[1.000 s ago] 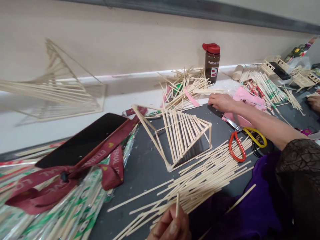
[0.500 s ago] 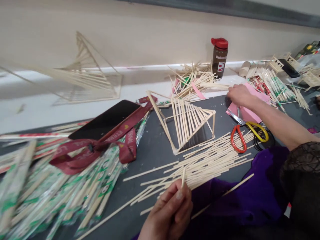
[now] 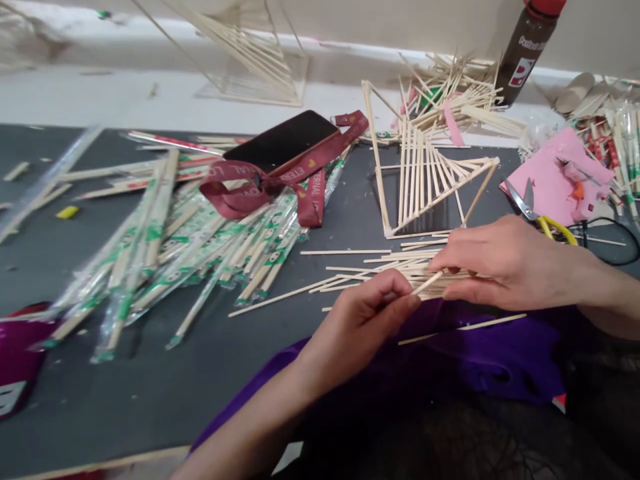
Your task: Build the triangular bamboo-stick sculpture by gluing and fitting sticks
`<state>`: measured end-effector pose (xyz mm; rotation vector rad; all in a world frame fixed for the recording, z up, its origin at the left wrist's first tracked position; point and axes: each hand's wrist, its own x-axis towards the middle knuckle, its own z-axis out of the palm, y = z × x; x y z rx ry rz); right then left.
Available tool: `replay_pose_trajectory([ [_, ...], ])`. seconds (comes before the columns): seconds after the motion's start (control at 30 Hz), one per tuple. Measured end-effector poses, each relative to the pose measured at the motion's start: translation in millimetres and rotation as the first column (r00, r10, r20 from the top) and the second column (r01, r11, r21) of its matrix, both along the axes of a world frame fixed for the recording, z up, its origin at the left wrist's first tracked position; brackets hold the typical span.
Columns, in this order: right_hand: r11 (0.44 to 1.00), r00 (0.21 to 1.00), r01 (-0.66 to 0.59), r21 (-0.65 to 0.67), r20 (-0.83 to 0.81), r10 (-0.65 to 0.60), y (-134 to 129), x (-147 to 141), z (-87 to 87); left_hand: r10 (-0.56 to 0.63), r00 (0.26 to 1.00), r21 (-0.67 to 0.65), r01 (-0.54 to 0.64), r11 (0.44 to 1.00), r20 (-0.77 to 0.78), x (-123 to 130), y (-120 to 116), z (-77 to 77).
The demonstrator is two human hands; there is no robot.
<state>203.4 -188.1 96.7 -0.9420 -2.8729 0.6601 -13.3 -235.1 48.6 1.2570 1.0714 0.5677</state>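
My left hand (image 3: 373,308) pinches a thin wooden stick (image 3: 427,283) between thumb and fingers. At the stick's other end, my right hand (image 3: 500,265) has its thumb and fingers closed around it. Both hands are above a pile of loose thin wooden sticks (image 3: 385,267), partly covered by them. Just behind the pile stands an open frame of glued sticks (image 3: 425,180), with a fan of slanted rods. Another stick (image 3: 493,323) lies across the purple cloth (image 3: 520,360) on my lap.
Wrapped chopsticks (image 3: 200,247) spread at left, under a phone (image 3: 285,141) with a red strap. Scissors (image 3: 525,200) lie by pink paper (image 3: 550,163). A bottle (image 3: 527,53) and heaped sticks (image 3: 465,93) stand at the wall. A second stick frame (image 3: 250,50) is behind.
My right hand has come from the pink paper to the stick in my left hand and closed on it. The view has swung left and down.
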Motion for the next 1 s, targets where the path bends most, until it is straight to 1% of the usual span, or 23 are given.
replay_pose_trajectory([
  [0.1,0.998,0.999,-0.042,0.048,0.026,0.04,0,-6,-14.2,-0.065,0.99,0.16,0.085,0.983,-0.128,-3,2,-0.7],
  [0.17,0.994,0.998,-0.05,0.094,0.053,0.046,-1,-9,-21.3,-0.073,0.972,0.252,0.13,0.959,-0.224,-5,3,-2.1],
  [0.27,0.989,0.998,-0.039,0.142,0.062,0.031,-6,-12,-30.4,-0.03,0.939,0.378,0.166,0.911,-0.341,-7,5,-5.4],
  [0.37,0.987,0.997,-0.013,0.16,0.071,0.001,-9,-16,-39.6,0.024,0.905,0.475,0.199,0.857,-0.424,-7,5,-12.4],
  [0.43,0.987,0.996,-0.014,0.16,0.093,-0.001,-11,-18,-44.8,0.059,0.886,0.511,0.209,0.834,-0.459,-7,3,-18.4],
  [0.53,0.989,0.994,-0.026,0.148,0.109,0.01,-12,-20,-49.0,0.079,0.879,0.54,0.216,0.814,-0.471,-7,1,-25.6],
  [0.6,0.99,0.994,-0.022,0.142,0.105,0.007,-13,-21,-50.3,0.088,0.876,0.554,0.22,0.803,-0.474,-7,-1,-28.3],
  [0.7,0.99,0.994,-0.002,0.144,0.11,-0.014,-14,-23,-52.7,0.133,0.857,0.587,0.219,0.78,-0.498,-7,-2,-31.1],
  [0.8,0.986,0.992,0.035,0.165,0.118,-0.055,-16,-25,-55.5,0.172,0.845,0.64,0.234,0.732,-0.506,-7,-3,-34.1],
  [0.87,0.984,0.99,0.056,0.168,0.12,-0.077,-17,-26,-56.5,0.178,0.843,0.665,0.253,0.703,-0.508,-7,-4,-35.3],
  [0.93,0.984,0.989,0.067,0.162,0.122,-0.088,-18,-27,-56.9,0.173,0.832,0.662,0.275,0.697,-0.527,-6,-5,-35.1],
  [1.0,0.985,0.989,0.073,0.154,0.118,-0.092,-19,-28,-57.3,0.174,0.814,0.644,0.287,0.709,-0.554,-5,-6,-33.7],
])
